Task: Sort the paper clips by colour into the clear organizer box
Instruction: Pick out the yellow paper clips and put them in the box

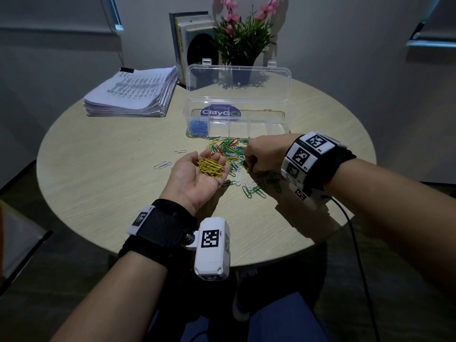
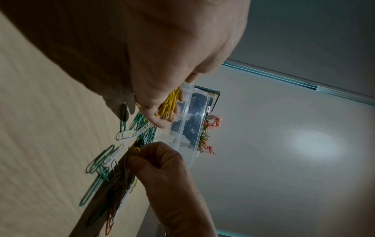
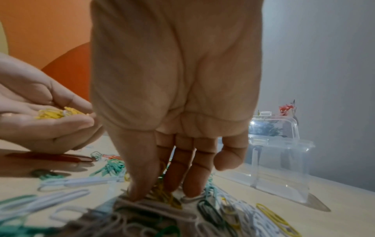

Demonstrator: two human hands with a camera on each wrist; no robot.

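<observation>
My left hand [image 1: 190, 176] lies palm up over the round table, and a heap of yellow paper clips [image 1: 211, 166] rests on its fingers. The right wrist view shows that hand [image 3: 40, 126] cupped under the yellow clips [image 3: 56, 113]. My right hand [image 1: 249, 164] reaches down into the mixed pile of clips [image 1: 229, 149]. Its thumb and fingertips pinch a yellow paper clip [image 2: 134, 150]. Behind the pile stands the clear organizer box [image 1: 271, 127] with its lid up. Blue clips [image 1: 197, 127] fill its leftmost compartment, and the other compartments look bare.
A thick stack of printed papers [image 1: 133, 92] lies at the back left. Books [image 1: 190, 43] and a potted plant [image 1: 243, 40] stand behind the box. A few white clips [image 1: 162, 164] lie left of the pile. A black cable [image 1: 355, 243] hangs from my right wrist.
</observation>
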